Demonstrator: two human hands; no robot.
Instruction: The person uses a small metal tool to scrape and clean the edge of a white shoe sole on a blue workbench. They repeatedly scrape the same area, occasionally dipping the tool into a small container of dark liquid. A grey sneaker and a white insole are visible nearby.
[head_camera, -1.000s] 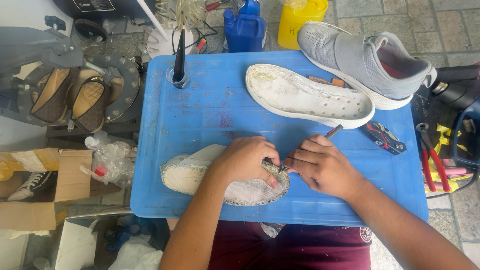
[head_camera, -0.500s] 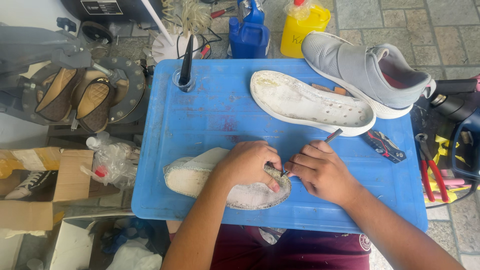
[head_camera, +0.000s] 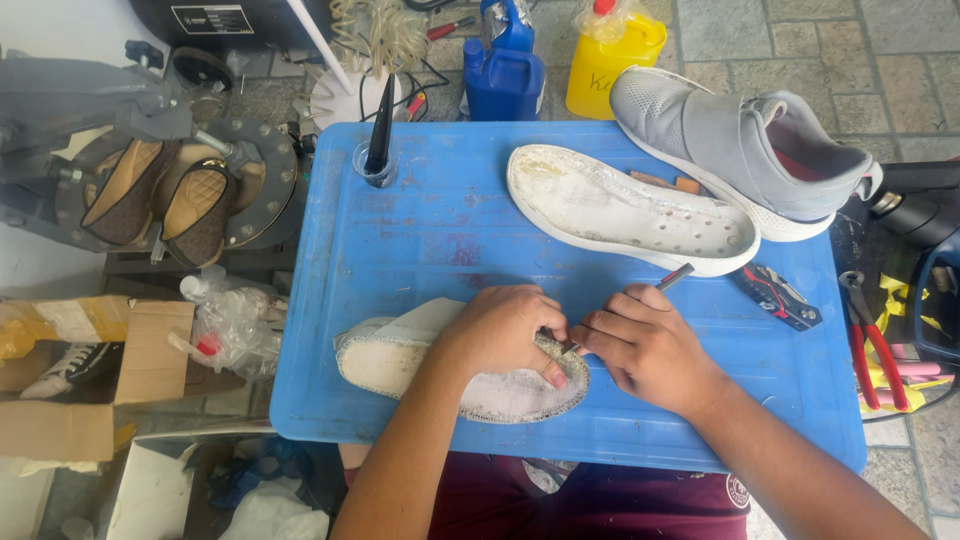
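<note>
Under the left hand (head_camera: 497, 330) on the blue tabletop (head_camera: 440, 230), pressing the shoe upper (head_camera: 400, 355) flat, fingers clamped on its rim; right hand (head_camera: 645, 345) pinching a thin tool (head_camera: 672, 278), seemingly mid-scrape, likely calling for steady strokes along the edge.

Left hand (head_camera: 500, 330) palm-down, fingers curled and pressing downward; right hand (head_camera: 645, 345) beside it, fingers pinched closed, knuckles nearly touching. Both forearms extend from the lower frame.
</note>
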